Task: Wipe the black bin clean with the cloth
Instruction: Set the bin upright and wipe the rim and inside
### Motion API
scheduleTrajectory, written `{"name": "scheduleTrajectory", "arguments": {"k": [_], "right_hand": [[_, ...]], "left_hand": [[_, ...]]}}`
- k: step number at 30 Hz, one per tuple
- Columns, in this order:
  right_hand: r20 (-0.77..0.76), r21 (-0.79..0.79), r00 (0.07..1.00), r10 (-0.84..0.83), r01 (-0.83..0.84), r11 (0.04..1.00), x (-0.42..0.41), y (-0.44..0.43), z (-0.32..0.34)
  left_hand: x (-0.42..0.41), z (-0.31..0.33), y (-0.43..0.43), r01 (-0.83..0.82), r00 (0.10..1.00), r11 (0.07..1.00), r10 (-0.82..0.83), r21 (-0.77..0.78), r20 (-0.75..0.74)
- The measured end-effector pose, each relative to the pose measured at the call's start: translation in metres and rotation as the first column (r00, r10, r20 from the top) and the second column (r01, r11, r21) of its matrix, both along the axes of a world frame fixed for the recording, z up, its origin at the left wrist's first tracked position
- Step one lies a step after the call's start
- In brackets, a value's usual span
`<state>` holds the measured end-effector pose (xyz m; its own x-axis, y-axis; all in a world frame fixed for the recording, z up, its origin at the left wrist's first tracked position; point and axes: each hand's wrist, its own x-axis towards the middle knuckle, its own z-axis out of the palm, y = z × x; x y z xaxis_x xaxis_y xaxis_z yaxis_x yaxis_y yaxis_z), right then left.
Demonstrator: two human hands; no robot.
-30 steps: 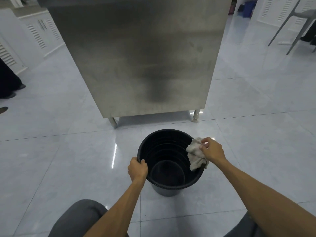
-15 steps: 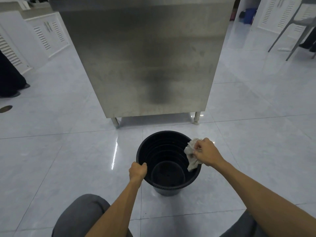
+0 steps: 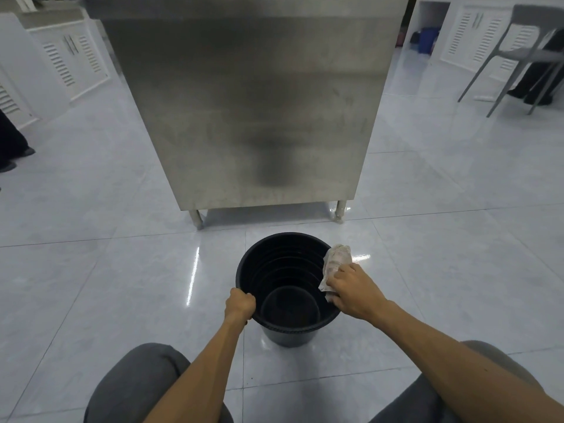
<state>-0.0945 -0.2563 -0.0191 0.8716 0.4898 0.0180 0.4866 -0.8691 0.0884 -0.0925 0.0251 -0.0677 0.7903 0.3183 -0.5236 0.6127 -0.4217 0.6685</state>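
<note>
- Bin: the black bin stood upright on the glossy tiled floor, just in front of the person's knees and near the foot of a steel cabinet.
- Left hand: it was clenched over the near-left rim, holding the bin steady.
- Right hand: it was grasping the pale cloth and pressing it against the right rim; the cloth draped over the edge, part inside and part outside.
- Progress, as a judgement: the wipe looked to be working along the rim, with the ribbed inner wall and the bottom probably not yet reached; no dirt could be made out on the dark plastic.
- Risk of sliding: the floor looked slick, so a hard sideways push from the cloth hand could have skated or tipped the light bin if the steadying grip had loosened.
- Risk of losing the cloth: it was bunched and held only at one end, so it could have slipped down into the bin.
- Risk of missed patches: the ribs inside could have trapped grime that a quick pass would skip, and black on black would hide it.
</note>
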Motion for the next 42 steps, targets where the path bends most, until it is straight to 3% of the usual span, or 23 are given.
{"name": "scheduleTrajectory", "arguments": {"k": [3, 6, 8, 10, 12, 14, 15, 18, 21, 23, 25, 28, 31, 35, 37, 39, 42], "right_hand": [[-0.197, 0.344, 0.969, -0.152, 0.213, 0.914, -0.001, 0.005, 0.004], [-0.193, 0.593, 0.865, -0.463, 0.479, 0.647, 0.007, 0.001, 0.008], [-0.305, 0.65, 0.708, -0.637, 0.644, 0.405, 0.018, -0.008, 0.011], [-0.621, 0.535, 0.493, -0.609, 0.835, 0.131, 0.028, -0.018, 0.01], [-0.886, 0.295, 0.22, -0.408, 0.947, -0.13, 0.034, -0.023, 0.007], [-0.982, 0.098, 0.05, -0.182, 0.959, -0.267, 0.036, -0.024, 0.001], [-0.998, 0.032, 0.012, -0.064, 0.946, -0.321, 0.037, -0.025, -0.007], [-0.986, -0.058, 0.024, 0.166, 0.881, -0.469, 0.043, -0.026, -0.026], [-0.981, -0.043, 0.067, 0.184, 0.843, -0.536, 0.051, -0.023, -0.027], [-0.969, 0.038, 0.178, 0.174, 0.797, -0.603, 0.055, -0.02, -0.025], [-0.944, 0.291, 0.327, -0.055, 0.738, -0.609, 0.057, -0.016, -0.022], [-0.721, 0.663, 0.483, -0.496, 0.688, -0.295, 0.052, -0.002, -0.01], [-0.485, 0.77, 0.605, -0.631, 0.638, 0.02, 0.046, 0.01, -0.003], [-0.286, 0.725, 0.643, -0.711, 0.63, 0.278, 0.042, 0.018, -0.007], [-0.228, 0.711, 0.652, -0.723, 0.619, 0.334, 0.04, 0.021, -0.005], [-0.214, 0.75, 0.676, -0.705, 0.576, 0.324, 0.039, 0.025, -0.002], [-0.32, 0.811, 0.678, -0.661, 0.558, 0.179, 0.045, 0.032, 0.004]], "left_hand": [[0.001, 0.0, -0.001, -0.001, 1.0, 1.0, 0.001, 0.001, -0.01], [0.002, 0.0, -0.002, 0.002, 1.0, 1.0, -0.001, 0.002, -0.016], [0.002, -0.001, -0.001, 0.008, 1.0, 1.0, -0.008, 0.015, -0.017], [0.002, -0.003, -0.002, 0.008, 1.0, 1.0, -0.008, 0.021, -0.015], [0.003, -0.005, -0.002, 0.012, 1.0, 1.0, -0.012, 0.024, -0.017], [0.005, -0.007, -0.003, 0.009, 1.0, 1.0, -0.009, 0.025, -0.021], [0.006, -0.008, -0.003, 0.009, 1.0, 1.0, -0.008, 0.029, -0.024], [0.008, -0.01, -0.002, -0.008, 0.999, 1.0, 0.009, 0.019, -0.031], [0.008, -0.008, -0.003, -0.004, 0.999, 1.0, 0.005, 0.021, -0.044], [0.009, -0.007, -0.002, -0.01, 0.999, 1.0, 0.011, 0.014, -0.039], [0.008, -0.006, -0.003, -0.013, 0.999, 1.0, 0.014, 0.004, -0.035], [0.006, -0.005, -0.005, -0.003, 0.999, 1.0, 0.002, -0.01, -0.036], [0.004, -0.003, -0.007, 0.004, 0.999, 1.0, -0.004, 0.002, -0.042], [0.004, -0.002, -0.007, -0.003, 0.999, 1.0, 0.002, -0.018, -0.053], [0.003, -0.001, -0.007, 0.005, 0.998, 1.0, -0.007, -0.022, -0.063], [0.003, 0.0, -0.007, 0.009, 0.998, 1.0, -0.01, -0.028, -0.067], [0.005, -0.001, -0.007, -0.005, 0.998, 1.0, 0.003, -0.03, -0.066]]}}
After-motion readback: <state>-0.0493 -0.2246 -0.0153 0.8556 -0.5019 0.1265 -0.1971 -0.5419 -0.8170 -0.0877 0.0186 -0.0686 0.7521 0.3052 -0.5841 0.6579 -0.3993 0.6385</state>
